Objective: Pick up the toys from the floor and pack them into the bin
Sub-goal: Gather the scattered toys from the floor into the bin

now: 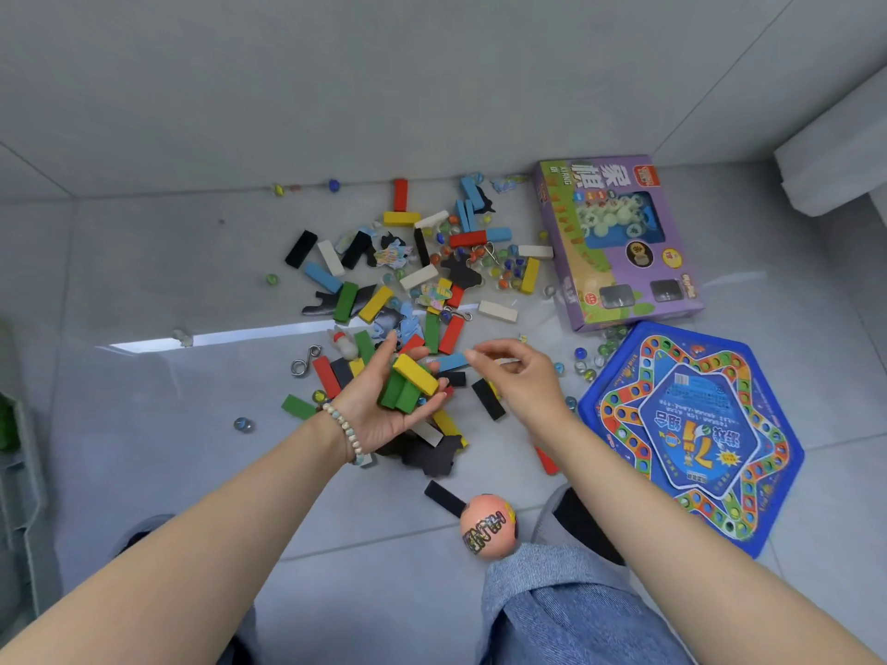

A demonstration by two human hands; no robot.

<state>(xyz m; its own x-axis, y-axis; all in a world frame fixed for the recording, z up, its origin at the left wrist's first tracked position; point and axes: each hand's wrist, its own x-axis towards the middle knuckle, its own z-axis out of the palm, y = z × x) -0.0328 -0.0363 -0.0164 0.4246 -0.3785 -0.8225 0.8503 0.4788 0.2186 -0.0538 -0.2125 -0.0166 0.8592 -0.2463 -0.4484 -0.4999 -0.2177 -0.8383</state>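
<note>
Coloured wooden blocks (401, 261), glass marbles (499, 266) and dark puzzle pieces lie scattered on the grey tiled floor. My left hand (384, 415) is palm up over the pile and cups two green blocks with a yellow block (413, 374) on top. A bead bracelet sits on that wrist. Just right of it my right hand (518, 376) hovers with loosely curled fingers and nothing in them. At the far left edge stands a pale plastic container (21, 453), only partly in view.
A purple game box (619, 242) and a blue hexagonal game board (696, 439) lie to the right. An orange ball (489, 525) rests by my denim knee (552, 611). Metal ring puzzles (305, 362) lie left of the pile. White furniture (835, 156) stands at upper right.
</note>
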